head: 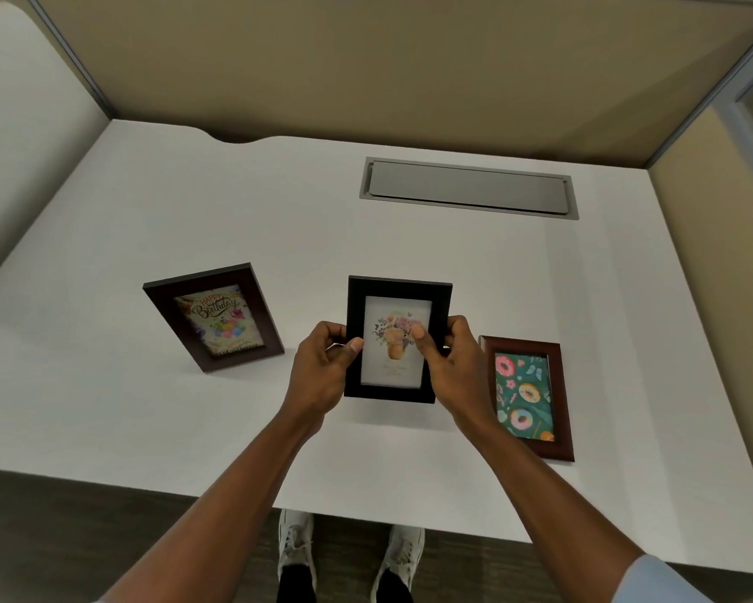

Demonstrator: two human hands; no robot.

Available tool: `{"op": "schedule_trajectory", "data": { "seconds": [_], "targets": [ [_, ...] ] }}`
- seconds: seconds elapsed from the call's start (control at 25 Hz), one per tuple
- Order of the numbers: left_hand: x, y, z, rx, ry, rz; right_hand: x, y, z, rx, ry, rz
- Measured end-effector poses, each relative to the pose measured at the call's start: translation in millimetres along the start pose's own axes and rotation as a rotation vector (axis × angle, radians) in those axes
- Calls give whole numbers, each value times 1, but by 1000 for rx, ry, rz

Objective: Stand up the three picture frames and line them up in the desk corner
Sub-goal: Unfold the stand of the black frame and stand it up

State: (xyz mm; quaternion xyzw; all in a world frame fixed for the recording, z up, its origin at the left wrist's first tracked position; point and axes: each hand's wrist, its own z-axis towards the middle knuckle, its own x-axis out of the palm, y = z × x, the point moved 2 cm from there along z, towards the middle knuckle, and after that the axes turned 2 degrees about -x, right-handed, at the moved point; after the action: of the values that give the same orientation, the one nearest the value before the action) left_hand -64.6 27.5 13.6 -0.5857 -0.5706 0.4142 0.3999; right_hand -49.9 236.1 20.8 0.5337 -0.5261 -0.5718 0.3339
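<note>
A black frame with a flower picture (393, 367) is held above the white desk (192, 219), its face toward me. My left hand (324, 369) grips its left edge with the thumb on the front. My right hand (451, 363) grips its right edge, thumb on the glass. A dark brown frame with a birthday card (213, 317) lies or leans on the desk to the left; I cannot tell which. A reddish-brown frame with a donut picture (526, 396) lies flat at the right.
A grey cable-tray lid (468, 188) is set into the desk toward the back right. Beige partition walls (366, 67) close the back and both sides, meeting the desk in corners at back left and back right. My shoes show below the front edge.
</note>
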Motion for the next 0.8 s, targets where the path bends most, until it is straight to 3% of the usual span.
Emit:
{"op": "schedule_trajectory", "data": {
  "seconds": [0.2, 0.6, 0.8],
  "targets": [
    [-12, -3, 9, 23, -72, -17, 15, 2, 20, 6, 83, 41],
    [-44, -12, 46, 27, -407, 145, 66, -5, 80, -6, 308, 135],
    [-38, -11, 58, 19, -417, 180, 69, -9, 90, 8, 330, 152]
  ]
}}
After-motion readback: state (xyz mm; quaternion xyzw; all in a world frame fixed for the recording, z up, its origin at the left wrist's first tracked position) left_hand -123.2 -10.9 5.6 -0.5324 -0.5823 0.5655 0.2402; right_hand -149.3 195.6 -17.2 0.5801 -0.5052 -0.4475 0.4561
